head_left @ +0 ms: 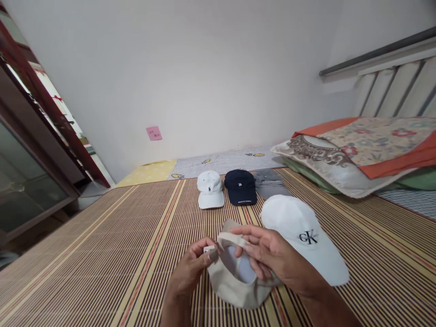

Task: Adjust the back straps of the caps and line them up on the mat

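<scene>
A beige baseball cap (235,290) is between my hands at the lower middle, its back opening and pale lining facing up and its brim pointing away. My left hand (189,268) pinches the end of the cap's back strap, where a small metal buckle shows. With fingers closed on the strap's other side, my right hand (265,252) reaches over the opening. Just right of it lies a white cap with dark "CK" letters (296,227), brim toward the lower right.
Farther back stand a white cap (209,188), a navy cap (240,186) and a grey cap (270,181) in a row on the striped mat (102,245). Stacked pillows (347,168) lie at right below a radiator (395,86). A pink note (154,133) is on the wall.
</scene>
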`<state>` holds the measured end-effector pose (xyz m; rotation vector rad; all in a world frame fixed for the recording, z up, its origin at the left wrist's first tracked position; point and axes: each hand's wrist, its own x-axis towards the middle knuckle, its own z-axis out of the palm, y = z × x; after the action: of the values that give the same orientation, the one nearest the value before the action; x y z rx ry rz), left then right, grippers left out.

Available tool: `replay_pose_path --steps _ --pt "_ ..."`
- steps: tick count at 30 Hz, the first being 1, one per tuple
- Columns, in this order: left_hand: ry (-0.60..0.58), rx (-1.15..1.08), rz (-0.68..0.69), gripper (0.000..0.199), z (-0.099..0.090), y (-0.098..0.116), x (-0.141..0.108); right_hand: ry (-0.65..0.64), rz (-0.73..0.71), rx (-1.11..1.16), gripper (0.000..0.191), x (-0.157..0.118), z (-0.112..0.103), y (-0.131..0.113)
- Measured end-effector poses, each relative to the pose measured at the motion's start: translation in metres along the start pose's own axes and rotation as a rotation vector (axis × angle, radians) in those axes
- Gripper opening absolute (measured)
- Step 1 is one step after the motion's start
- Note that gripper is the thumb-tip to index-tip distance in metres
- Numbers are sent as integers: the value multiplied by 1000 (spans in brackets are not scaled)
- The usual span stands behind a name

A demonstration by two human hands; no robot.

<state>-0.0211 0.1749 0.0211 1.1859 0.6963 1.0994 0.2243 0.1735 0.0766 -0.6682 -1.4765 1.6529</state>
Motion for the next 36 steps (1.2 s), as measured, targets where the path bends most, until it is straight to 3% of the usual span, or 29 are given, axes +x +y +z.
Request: replay_pose_path --steps 6,10,14,19,24,31,36 --pt "3 -66 -29 33 7 1 2 -30 -41 -182 28 3 -3 11" --pt "27 -103 -64 36 10 1 2 -6 -4 -332 20 2 2 7" --pt "38 -125 -52 39 11 1 3 12 -59 -455 20 2 7 -1" --pt "17 -131 -54 40 11 -1 4 11 -51 -469 21 3 7 -1" --pt "1 -149 -29 38 12 -3 4 21 95 -466 20 3 10 4" --pt "7 -112 -52 40 16 -1 5 61 -45 -537 19 4 13 3" --pt "-6 -100 -67 41 19 0 5 77 -31 -649 16 3 11 2"
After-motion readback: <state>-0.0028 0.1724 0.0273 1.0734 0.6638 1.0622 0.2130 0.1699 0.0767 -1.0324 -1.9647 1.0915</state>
